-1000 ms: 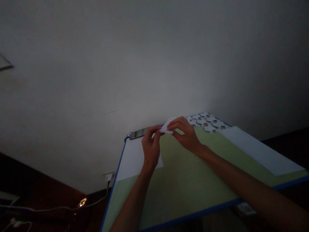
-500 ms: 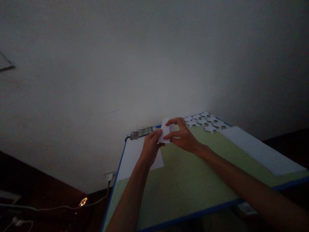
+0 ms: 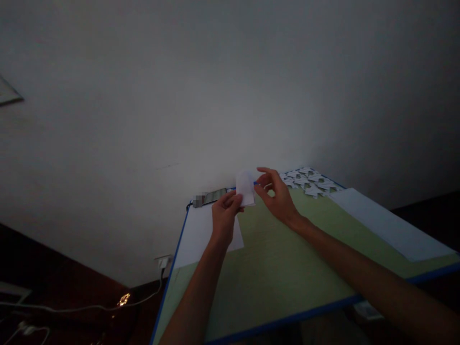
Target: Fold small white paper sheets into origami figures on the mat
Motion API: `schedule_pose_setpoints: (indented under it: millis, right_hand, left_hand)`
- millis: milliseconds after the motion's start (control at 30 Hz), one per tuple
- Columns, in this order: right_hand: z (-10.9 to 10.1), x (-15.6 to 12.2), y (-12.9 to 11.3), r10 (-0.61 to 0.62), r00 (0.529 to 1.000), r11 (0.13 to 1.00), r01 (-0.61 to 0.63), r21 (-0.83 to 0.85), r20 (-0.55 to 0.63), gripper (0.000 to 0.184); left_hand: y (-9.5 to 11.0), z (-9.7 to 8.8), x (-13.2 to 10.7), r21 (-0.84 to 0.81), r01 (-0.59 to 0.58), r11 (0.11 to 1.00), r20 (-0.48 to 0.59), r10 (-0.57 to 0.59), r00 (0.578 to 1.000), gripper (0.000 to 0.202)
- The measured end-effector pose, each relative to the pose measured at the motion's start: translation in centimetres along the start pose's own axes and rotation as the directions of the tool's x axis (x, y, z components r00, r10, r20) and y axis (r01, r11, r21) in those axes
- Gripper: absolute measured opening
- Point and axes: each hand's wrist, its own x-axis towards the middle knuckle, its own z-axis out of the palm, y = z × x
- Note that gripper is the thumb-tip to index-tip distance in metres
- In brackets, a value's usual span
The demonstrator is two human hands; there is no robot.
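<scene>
A small folded white paper (image 3: 246, 186) is held up over the far part of the green table (image 3: 283, 268). My left hand (image 3: 223, 218) pinches its lower left corner between thumb and fingers. Just right of the paper is my right hand (image 3: 280, 200), its index finger stretched out apart from the thumb. The thumb tip lies close to the paper's right edge; whether it touches I cannot tell. Behind my left hand a white sheet (image 3: 194, 239) lies on the table.
Several folded white paper pieces (image 3: 314, 184) lie at the far right corner. A stack of white paper (image 3: 388, 225) runs along the right side. A phone-like dark device (image 3: 215, 195) rests at the far left edge, against the wall. A plug with a cord (image 3: 163, 262) is left of the table.
My right hand has let go of the paper and moved slightly right. The paper stands more upright, and my left hand has shifted its grip to the lower left corner.
</scene>
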Motion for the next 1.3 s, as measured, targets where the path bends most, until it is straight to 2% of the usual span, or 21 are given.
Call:
schedule_pose_setpoints:
  millis: [67, 167, 267, 367, 567, 700, 833, 967, 1133, 1300]
  right_hand:
    - [0.4, 0.0, 0.1, 0.139, 0.990, 0.987, -0.139, 0.075, 0.006, 0.032]
    - [0.8, -0.1, 0.2, 0.199, 0.977, 0.971, -0.207, 0.117, 0.078, 0.025]
    - [1.1, 0.0, 0.0, 0.197, 0.977, 0.971, -0.205, 0.120, 0.078, 0.028]
    - [1.2, 0.1, -0.2, 0.184, 0.982, 0.977, -0.186, 0.103, 0.036, 0.025]
    - [0.8, 0.3, -0.3, 0.096, 0.995, 0.995, -0.096, 0.006, -0.016, 0.019]
    - [0.4, 0.2, -0.5, 0.008, 0.999, 0.997, -0.005, -0.072, 0.045, 0.014]
    - [0.3, -0.2, -0.5, -0.082, 0.991, 0.989, 0.094, -0.114, 0.110, 0.010]
    - [0.4, -0.4, -0.3, -0.119, 0.987, 0.983, 0.133, -0.129, 0.105, 0.011]
    - [0.2, -0.5, -0.3, -0.110, 0.986, 0.985, 0.125, -0.119, 0.126, 0.010]
    - [-0.1, -0.3, -0.3, -0.076, 0.978, 0.994, 0.089, -0.060, 0.193, 0.020]
  left_hand:
    - [0.0, 0.1, -0.1, 0.021, -0.039, 0.999, 0.000, 0.039, 0.999, 0.051]
    - [0.2, 0.2, -0.3, 0.099, -0.130, 0.987, 0.044, 0.126, 0.991, 0.058]
    - [0.4, 0.2, -0.5, 0.217, -0.244, 0.945, 0.099, 0.227, 0.969, 0.060]
    - [0.4, 0.2, -0.8, 0.348, -0.327, 0.879, 0.118, 0.305, 0.945, 0.052]
    - [0.6, 0.4, -1.2, 0.503, -0.381, 0.776, 0.093, 0.389, 0.916, 0.040]
    - [1.2, 0.2, -0.8, 0.468, -0.410, 0.783, 0.019, 0.455, 0.890, 0.030]
    - [1.9, -0.1, -0.4, 0.380, -0.404, 0.832, 0.003, 0.436, 0.900, 0.030]
    - [2.3, 0.1, -0.5, 0.365, -0.395, 0.843, 0.009, 0.421, 0.907, 0.030]
    - [2.4, 0.3, -0.7, 0.354, -0.390, 0.850, 0.009, 0.414, 0.910, 0.029]
    - [2.4, 0.3, -0.7, 0.343, -0.394, 0.853, 0.019, 0.413, 0.910, 0.028]
